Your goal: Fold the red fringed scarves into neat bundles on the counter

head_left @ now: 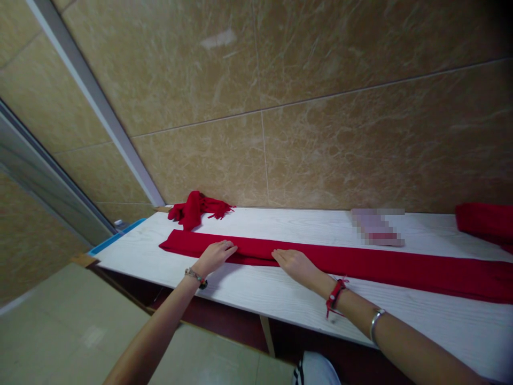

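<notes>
A long red scarf (360, 263), folded into a narrow strip, lies lengthwise on the white tabletop. Near its left end, my left hand (215, 258) has its fingers bent and closed on the near edge of the cloth. My right hand (295, 264) rests on the same edge farther right, its fingers stretched out together over the fabric. Between the two hands the near edge shows a small crease. What the undersides of my fingers touch is hidden.
A crumpled red scarf with fringe (194, 209) lies at the back left, and more red cloth (484, 222) at the right. A blurred-out pinkish item (374, 227) lies by the tiled wall (320, 155). Beyond the table's left end is a blue-edged tray (116, 238).
</notes>
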### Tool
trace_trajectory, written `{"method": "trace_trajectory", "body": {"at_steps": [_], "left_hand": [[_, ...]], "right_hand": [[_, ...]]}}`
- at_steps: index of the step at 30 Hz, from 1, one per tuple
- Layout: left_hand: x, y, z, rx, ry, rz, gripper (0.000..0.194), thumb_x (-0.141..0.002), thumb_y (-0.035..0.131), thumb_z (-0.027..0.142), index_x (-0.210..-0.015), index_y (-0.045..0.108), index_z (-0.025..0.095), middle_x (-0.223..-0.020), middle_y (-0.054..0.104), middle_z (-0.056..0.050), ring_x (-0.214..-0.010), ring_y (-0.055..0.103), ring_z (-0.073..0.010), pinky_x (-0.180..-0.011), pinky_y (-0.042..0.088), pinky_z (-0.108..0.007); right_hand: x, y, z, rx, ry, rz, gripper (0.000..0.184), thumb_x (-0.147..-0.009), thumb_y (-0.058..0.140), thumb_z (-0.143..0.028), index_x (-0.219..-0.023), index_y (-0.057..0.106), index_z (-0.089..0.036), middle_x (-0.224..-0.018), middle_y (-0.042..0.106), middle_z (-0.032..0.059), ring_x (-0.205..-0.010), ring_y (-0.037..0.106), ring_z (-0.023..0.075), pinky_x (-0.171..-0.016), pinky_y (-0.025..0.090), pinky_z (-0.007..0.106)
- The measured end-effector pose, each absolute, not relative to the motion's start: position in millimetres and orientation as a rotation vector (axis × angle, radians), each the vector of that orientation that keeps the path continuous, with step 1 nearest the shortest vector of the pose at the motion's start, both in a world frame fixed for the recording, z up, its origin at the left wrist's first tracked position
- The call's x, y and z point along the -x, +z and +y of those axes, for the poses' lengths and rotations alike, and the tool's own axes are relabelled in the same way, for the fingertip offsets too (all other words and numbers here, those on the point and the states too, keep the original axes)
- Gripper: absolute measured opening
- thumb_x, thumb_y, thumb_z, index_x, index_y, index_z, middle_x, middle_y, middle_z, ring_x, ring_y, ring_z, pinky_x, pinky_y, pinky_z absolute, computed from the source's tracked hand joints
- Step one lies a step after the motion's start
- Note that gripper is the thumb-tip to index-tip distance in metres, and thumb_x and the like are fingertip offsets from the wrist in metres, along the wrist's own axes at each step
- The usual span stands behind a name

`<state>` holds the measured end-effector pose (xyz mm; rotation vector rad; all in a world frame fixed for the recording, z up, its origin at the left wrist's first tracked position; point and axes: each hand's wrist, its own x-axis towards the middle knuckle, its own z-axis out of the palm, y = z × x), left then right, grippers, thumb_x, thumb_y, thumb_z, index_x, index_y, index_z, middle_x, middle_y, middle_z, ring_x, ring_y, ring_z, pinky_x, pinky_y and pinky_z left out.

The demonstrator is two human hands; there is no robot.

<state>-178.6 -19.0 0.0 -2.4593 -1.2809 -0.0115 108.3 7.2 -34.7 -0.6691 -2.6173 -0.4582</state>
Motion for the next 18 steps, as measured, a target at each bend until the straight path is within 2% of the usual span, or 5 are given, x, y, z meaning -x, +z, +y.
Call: {"method": "trace_trajectory", "body": {"at_steps": [8,18], "left_hand": [[197.9,-18.3,-33.8,2.484,-0.025,-1.3,0.035,-0.084,0.04,0.009,-0.115,0.051,0.019,-0.106,0.058,-0.009,-0.099,0.054,-0.0174,-0.079,0.047,-0.028],[188.0,-10.6,-45.5,2.413,0.007,-1.43,0.033,-0.082,0.043,0.01,-0.112,0.053,0.017,-0.103,0.058,-0.01,-0.095,0.053,-0.0203,-0.076,0.048,-0.031]], "right_hand": [[-114.3,-46.3,7.8,0.582,-0.423,-2.646,0.031,-0.078,0.047,-0.003,-0.107,0.057,-0.008,-0.108,0.061,0.0148,-0.1,0.056,0.021,-0.085,0.046,0.034],[-115.0,-48.1,8.7,0.618,-0.39,-2.661,0.03,-0.08,0.046,-0.006,-0.108,0.057,-0.008,-0.11,0.06,0.0138,-0.104,0.054,0.0211,-0.088,0.043,0.035]]}}
